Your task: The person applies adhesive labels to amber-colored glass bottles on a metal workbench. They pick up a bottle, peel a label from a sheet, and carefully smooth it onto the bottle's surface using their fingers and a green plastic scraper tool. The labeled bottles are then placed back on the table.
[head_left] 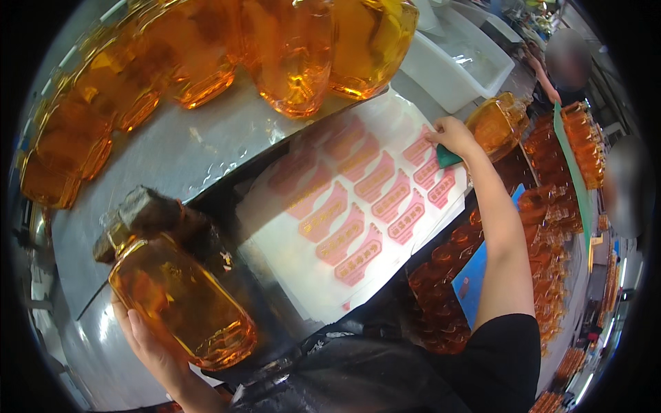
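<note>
A large amber bottle (186, 303) leans at the lower left, its neck against a grey cloth-like bundle (146, 208). My left hand (148, 337) holds it from the left side, the thumb laid along the glass and the other fingers hidden behind it. At the far right corner of a white sheet of pink labels (372, 182), my right hand (453, 138) is closed, thumb and fingertips pinched at a label's edge. A dark green flat piece (449, 157) is tucked under that palm; I cannot make out its kind.
Amber bottles (289, 55) line the far edge of the metal table (200, 148). A white plastic tub (454, 65) stands at the back. One more bottle (499, 124) is beyond my right wrist. Many bottles (447, 282) crowd the right, near a blue sheet (470, 286). People work farther back.
</note>
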The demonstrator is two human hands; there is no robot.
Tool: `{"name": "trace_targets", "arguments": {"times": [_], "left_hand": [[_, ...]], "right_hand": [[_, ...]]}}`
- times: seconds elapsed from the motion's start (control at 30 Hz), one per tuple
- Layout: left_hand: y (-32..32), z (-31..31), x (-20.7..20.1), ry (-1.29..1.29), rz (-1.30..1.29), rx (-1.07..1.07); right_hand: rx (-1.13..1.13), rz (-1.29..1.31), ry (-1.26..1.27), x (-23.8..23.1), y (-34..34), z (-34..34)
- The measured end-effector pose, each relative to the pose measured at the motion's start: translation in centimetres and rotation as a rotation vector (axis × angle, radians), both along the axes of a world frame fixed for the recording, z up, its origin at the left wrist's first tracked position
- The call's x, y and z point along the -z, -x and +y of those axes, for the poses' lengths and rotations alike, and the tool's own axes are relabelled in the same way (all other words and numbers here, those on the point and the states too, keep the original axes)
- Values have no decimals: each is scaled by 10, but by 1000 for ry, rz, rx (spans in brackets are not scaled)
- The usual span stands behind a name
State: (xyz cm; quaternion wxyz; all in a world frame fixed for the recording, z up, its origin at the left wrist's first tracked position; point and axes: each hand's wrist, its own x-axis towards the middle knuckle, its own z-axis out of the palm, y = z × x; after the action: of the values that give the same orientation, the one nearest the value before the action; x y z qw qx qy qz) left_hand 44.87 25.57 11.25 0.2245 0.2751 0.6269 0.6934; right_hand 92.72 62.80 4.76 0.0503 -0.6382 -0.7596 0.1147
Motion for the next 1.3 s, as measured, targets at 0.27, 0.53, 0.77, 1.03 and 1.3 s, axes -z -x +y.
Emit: {"name": "trace_targets", "arguments": {"times": [0.27,0.53,0.77,1.03,1.3], "left_hand": [[1,13,-47,260,1228,345],[-17,-74,1,74,1047,476],[-10,-51,10,182,585,371],[7,-34,-28,154,917,325],[4,-17,-38,231,838,339]], "right_hand": [[-28,-682,-409,-11,41,-43],[-582,232,-438,-150,192,-211],[-1098,516,46,-227,304,-240],[-1156,438,40,-173,371,-210],[-1047,249,-492,-157,332,-247]]}}
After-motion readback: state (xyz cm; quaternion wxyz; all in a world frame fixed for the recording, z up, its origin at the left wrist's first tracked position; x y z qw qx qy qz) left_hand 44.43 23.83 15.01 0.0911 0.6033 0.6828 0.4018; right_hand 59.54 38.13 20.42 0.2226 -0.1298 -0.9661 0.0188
